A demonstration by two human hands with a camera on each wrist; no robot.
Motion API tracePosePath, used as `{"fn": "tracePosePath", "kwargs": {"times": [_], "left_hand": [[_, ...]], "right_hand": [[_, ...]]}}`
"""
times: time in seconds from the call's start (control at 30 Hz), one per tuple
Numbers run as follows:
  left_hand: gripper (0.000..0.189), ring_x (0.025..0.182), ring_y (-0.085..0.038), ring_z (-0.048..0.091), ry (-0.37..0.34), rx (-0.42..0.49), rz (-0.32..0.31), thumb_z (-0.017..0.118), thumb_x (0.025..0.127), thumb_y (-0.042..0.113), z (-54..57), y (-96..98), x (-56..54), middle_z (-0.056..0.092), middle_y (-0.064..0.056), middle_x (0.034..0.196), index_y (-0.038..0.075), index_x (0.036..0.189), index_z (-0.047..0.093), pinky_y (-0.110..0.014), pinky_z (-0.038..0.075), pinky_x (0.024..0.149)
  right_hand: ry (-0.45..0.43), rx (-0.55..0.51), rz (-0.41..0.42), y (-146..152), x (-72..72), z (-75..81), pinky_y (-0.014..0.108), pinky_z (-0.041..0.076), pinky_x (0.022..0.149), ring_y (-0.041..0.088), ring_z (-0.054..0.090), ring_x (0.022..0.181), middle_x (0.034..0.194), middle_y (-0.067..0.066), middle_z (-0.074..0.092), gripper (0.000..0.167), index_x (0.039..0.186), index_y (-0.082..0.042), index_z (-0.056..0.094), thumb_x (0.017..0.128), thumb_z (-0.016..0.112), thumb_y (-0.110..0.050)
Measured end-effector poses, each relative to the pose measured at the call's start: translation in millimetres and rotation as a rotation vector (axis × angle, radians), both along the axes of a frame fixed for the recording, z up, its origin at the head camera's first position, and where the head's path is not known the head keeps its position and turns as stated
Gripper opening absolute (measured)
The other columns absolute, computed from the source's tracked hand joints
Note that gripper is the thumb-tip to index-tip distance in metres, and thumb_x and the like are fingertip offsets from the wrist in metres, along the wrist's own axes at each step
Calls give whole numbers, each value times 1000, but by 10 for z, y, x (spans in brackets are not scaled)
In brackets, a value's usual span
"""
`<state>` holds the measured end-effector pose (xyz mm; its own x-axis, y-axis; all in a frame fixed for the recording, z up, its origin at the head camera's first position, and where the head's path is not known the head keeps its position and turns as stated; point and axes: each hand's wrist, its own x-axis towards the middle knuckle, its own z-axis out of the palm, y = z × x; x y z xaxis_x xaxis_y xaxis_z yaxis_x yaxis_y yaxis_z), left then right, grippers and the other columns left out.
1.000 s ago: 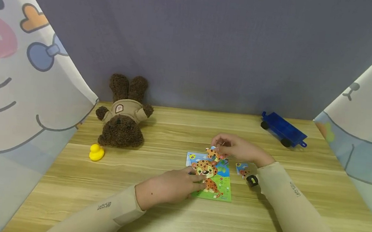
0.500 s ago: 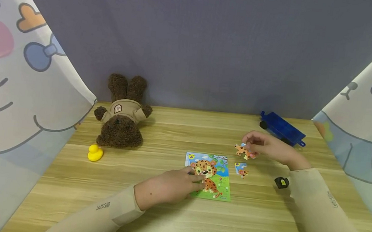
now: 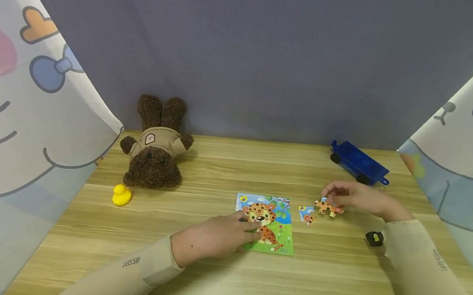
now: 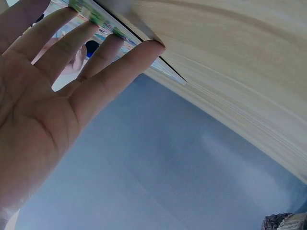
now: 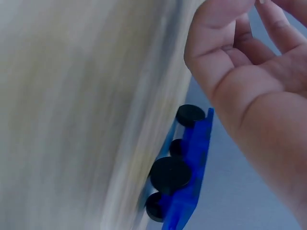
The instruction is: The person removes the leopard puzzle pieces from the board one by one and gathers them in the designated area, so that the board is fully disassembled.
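1. One wooden table (image 3: 215, 270) carries everything; a grey wall stands behind its far edge and a cartoon-printed curtain hangs at each side.
2. One brown plush bear (image 3: 156, 146) in a tan shirt lies near the far left corner, with one yellow duck (image 3: 121, 195) just beside it on the near side.
3. One blue toy cart (image 3: 360, 163) with black wheels sits near the far right corner.
4. One square puzzle board (image 3: 269, 223) lies at the table's middle: blue sky, green grass, and a spotted orange leopard cub. At least one gap shows in its picture.
5. The left hand (image 3: 214, 235) rests flat on the board's near left part, fingers (image 4: 120, 72) straight and spread, gripping nothing.
6. The right hand (image 3: 354, 197), right of the board, pinches one puzzle piece (image 3: 328, 207) in its curled fingertips: orange with dark spots and a bit of blue, knobbed outline. It is low over the table; whether it touches the wood cannot be told.
7. A second loose piece (image 3: 307, 214), blue and orange, lies flat between the board and the held piece.
8. One small black device (image 3: 374, 238) sits by the right wrist.
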<state>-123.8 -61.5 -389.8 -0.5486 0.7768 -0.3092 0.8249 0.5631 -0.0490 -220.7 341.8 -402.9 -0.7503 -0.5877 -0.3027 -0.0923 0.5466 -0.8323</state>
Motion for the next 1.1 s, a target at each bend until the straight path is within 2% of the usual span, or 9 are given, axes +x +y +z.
{"fn": "tracePosePath", "kwargs": {"times": [0.27, 0.4, 0.77, 0.97, 1.1], "left_hand": [[58, 155, -22, 46, -10, -10, 19, 66, 107, 32, -9, 6, -2, 41, 11, 172, 37, 161, 48, -32, 61, 109], [58, 155, -21, 46, -11, -17, 22, 66, 107, 33, 2, 12, -1, 40, 11, 173, 37, 162, 47, -31, 60, 109], [58, 155, -22, 46, -12, -5, 19, 66, 107, 31, -2, 9, 7, 41, 10, 172, 36, 162, 48, -32, 60, 111], [58, 154, -22, 47, -8, 2, 11, 66, 107, 30, -10, -2, 12, 42, 9, 172, 35, 162, 48, -32, 59, 111], [58, 154, -23, 47, -14, 4, 13, 66, 107, 30, -13, -2, 11, 42, 9, 172, 35, 162, 48, -33, 58, 113]], "right_hand": [[-48, 19, 43, 19, -23, -70, 29, 58, 69, 14, 60, 79, 104, 11, 62, 23, 127, 3, 65, 108, 58, -8], [-46, 45, 49, -9, -27, -93, 30, 57, 68, 14, 60, 76, 99, 12, 63, 22, 126, 3, 65, 109, 60, -10], [49, 146, 21, -164, 48, -112, 26, 53, 67, 10, 59, 75, 94, 6, 68, 17, 119, -9, 72, 107, 65, -20], [104, 132, 25, -297, 73, -134, 27, 53, 65, 11, 58, 73, 91, 5, 67, 14, 116, -10, 71, 108, 62, -17], [110, 118, 30, -360, 67, -141, 27, 52, 64, 11, 58, 73, 89, 4, 65, 15, 117, -8, 71, 109, 60, -16]]}}
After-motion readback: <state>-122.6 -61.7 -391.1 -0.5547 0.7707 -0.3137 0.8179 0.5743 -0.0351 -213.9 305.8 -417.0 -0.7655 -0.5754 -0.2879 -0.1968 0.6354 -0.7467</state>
